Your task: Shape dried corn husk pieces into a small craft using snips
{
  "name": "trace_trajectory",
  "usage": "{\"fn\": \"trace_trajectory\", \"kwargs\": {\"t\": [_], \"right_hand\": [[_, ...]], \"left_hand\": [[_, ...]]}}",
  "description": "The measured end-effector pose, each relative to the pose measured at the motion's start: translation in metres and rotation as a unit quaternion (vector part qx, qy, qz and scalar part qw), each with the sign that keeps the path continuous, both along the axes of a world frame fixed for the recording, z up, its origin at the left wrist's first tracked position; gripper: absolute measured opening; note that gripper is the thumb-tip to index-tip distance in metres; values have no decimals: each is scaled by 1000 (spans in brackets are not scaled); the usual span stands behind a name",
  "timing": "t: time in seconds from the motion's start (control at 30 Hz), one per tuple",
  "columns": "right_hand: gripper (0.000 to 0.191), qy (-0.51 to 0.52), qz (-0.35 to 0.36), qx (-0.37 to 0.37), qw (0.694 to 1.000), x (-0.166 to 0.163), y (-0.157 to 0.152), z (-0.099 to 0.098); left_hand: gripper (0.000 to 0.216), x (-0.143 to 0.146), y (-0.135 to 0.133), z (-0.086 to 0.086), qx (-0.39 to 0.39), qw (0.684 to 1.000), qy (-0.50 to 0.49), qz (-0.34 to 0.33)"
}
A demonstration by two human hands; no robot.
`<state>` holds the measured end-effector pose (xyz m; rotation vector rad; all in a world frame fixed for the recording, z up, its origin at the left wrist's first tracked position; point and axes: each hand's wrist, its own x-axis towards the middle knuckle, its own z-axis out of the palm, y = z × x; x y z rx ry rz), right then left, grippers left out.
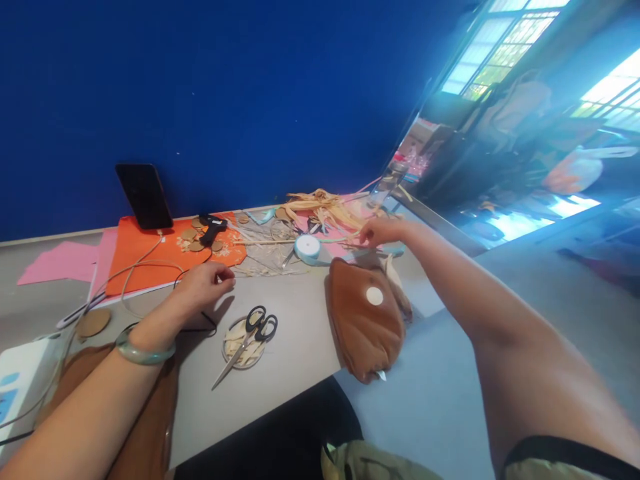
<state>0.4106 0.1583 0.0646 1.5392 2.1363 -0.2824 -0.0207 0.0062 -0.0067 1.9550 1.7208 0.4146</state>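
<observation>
My left hand point(207, 285) hovers over the near table edge of the orange sheet, fingers loosely curled, a gap between thumb and forefinger and nothing seen in it. My right hand point(384, 232) reaches to the back right among pale dried strips point(327, 208), its fingertips pressed together; thin strips meet them, but what they pinch is too small to tell. Left of it stands a roll of light-blue ribbon point(307, 247). Below lies a brown plush piece point(367, 327) bearing a pale round disc point(375, 296). Black-handled scissors point(246, 343) rest across a small round dish point(243, 361) of pale scraps.
A phone point(143, 197) leans on the blue wall point(250, 100). A black glue gun point(213, 229) and several brown discs lie on the orange sheet point(143, 263). Cables cross the left side near a white box point(25, 373). A clear jar point(393, 180) stands at the right back.
</observation>
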Motion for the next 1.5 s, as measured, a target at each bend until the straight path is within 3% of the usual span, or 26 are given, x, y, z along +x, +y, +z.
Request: {"fn": "trace_trajectory", "kwargs": {"t": [0.1, 0.23, 0.33, 0.47, 0.53, 0.6, 0.67, 0.77, 0.97, 1.1, 1.2, 1.33, 1.5], "right_hand": [[36, -71, -37, 87, 993, 14, -20, -18], [11, -43, -96, 125, 987, 26, -36, -19], [15, 93, -128, 83, 984, 35, -40, 10], [26, 161, -143, 110, 970, 26, -48, 67], [40, 205, -134, 119, 962, 11, -52, 91], [43, 232, -145, 122, 954, -11, -55, 108], [40, 275, -157, 134, 939, -37, -59, 120], [37, 397, -141, 97, 902, -82, -70, 128], [25, 620, -123, -97, 769, -179, -109, 110], [31, 692, -127, -210, 679, -230, -128, 88], [44, 722, -142, -235, 636, -258, -130, 70], [54, 727, -141, -215, 636, -275, -122, 51], [52, 712, -110, -151, 677, -263, -100, 42]], "left_hand": [[35, 2, -1, 1, 3, 1000, -7, 8], [35, 2, -2, 0, 2, 1000, -2, 19], [35, 2, -2, -1, 8, 1000, -7, 17], [36, 1, -2, -2, 11, 1000, -2, 10], [35, 0, -1, -2, 16, 1000, -8, 6], [34, 0, -1, -3, 24, 1000, -19, 3], [33, 1, -1, -4, 30, 999, -37, 3], [35, 4, -1, 0, 31, 995, -98, -6], [40, 15, -15, 19, -2, 948, -314, -52], [49, 23, -22, 26, 3, 874, -480, -75], [56, 27, -21, 29, 12, 820, -568, -65], [58, 24, -18, 32, -8, 802, -597, -20], [49, 15, -9, 28, -12, 798, -601, 46]]}}
